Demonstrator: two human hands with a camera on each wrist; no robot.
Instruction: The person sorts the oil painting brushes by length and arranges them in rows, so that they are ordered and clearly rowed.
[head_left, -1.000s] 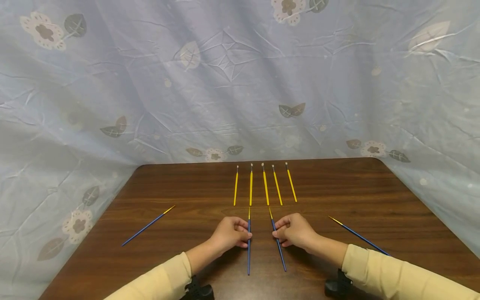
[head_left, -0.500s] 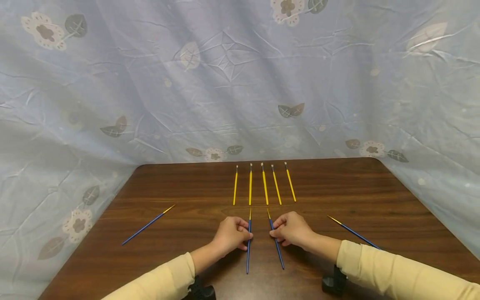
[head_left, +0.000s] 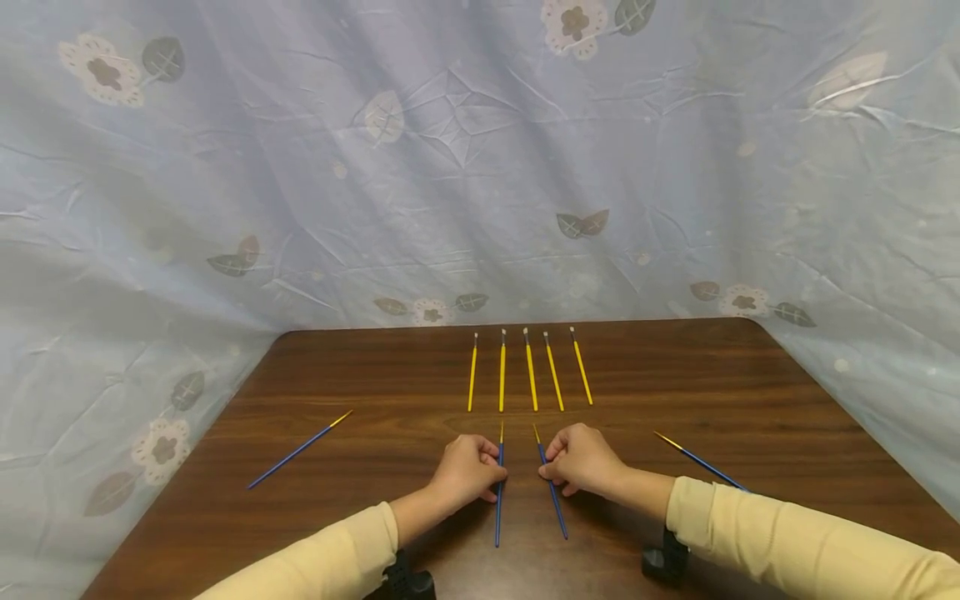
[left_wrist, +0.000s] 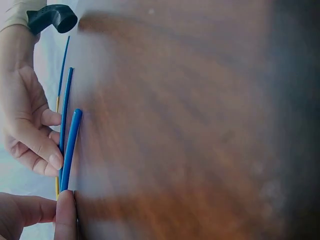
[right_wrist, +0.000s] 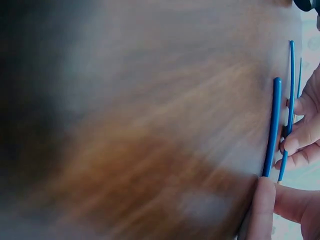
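My left hand pinches a thin blue paintbrush by its handle, thumb on the near side, its gold tip pointing away from me. Facing it, my right hand pinches a second blue paintbrush, which slants with its tip toward the left. Both brushes lie low over the table, a short gap between them. In the left wrist view the handle end of the left hand's brush sticks out past the thumb. The right wrist view shows the right hand's brush the same way.
Several yellow flat paintbrushes lie in a row at the back of the brown wooden table. One blue paintbrush lies slanted at the left, another blue paintbrush at the right, partly behind the right sleeve. A floral curtain surrounds the table.
My right hand has shifted slightly left with its brush, narrowing the gap between the two held brushes. Both brush tips sit slightly nearer to me. The yellow brushes stay in place.
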